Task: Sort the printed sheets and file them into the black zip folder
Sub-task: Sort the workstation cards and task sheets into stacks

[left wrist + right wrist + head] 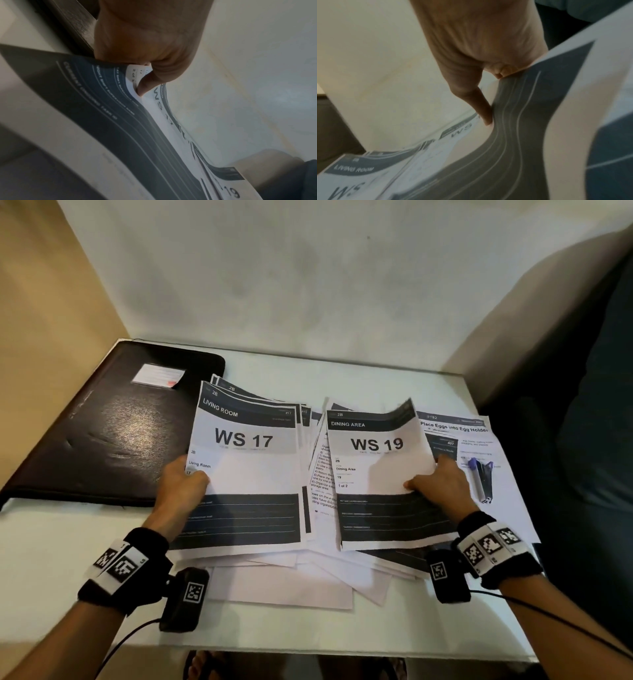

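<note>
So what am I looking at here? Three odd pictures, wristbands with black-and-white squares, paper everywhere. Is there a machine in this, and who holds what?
There is no machine here: a person works with bare hands. The big picture comes from a camera worn on the head, looking down at a white table. The other two come from small cameras strapped to the wrists, looking along each hand, so the paper appears bent and very close.

The left hand grips the left edge of a sheet headed WS 17, Living Room. The right hand holds a sheet headed WS 19, Dining Area, lifted a little off the loose pile of printed sheets. A closed black zip folder lies at the left. On the sheets at the right lies something small, black and purple; I cannot tell what.
</note>
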